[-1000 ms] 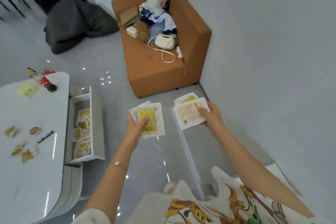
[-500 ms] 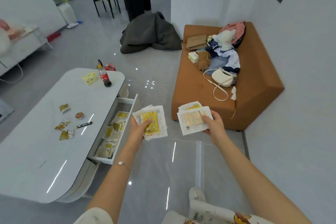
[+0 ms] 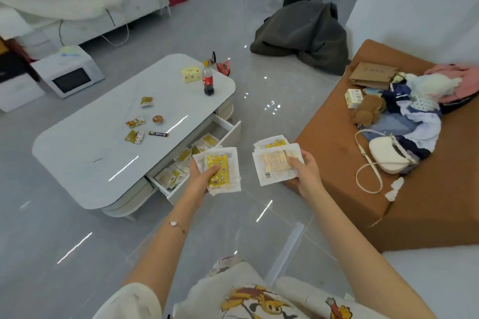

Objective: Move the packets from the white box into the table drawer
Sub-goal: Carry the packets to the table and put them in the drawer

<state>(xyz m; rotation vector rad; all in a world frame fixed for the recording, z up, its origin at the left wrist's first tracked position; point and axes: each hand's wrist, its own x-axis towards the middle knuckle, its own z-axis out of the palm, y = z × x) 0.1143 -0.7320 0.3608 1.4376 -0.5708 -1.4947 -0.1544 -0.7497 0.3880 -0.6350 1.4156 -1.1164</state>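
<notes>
Head view: the left hand (image 3: 204, 179) grips a stack of packets (image 3: 220, 169), thumb across the yellow top one. The right hand (image 3: 305, 176) holds a second stack (image 3: 274, 166), just right of the first. The open drawer (image 3: 191, 155) lies just left of the left hand, with packets inside, under the table (image 3: 103, 142).

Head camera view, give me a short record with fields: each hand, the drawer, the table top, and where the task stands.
left hand: grips a stack of packets, yellow printed side up
right hand: grips a second stack, pale side up
drawer: pulled open, loose packets lying inside
table top: cola bottle, a few small snack wrappers
task state: both stacks in hand, not yet in the drawer
</notes>
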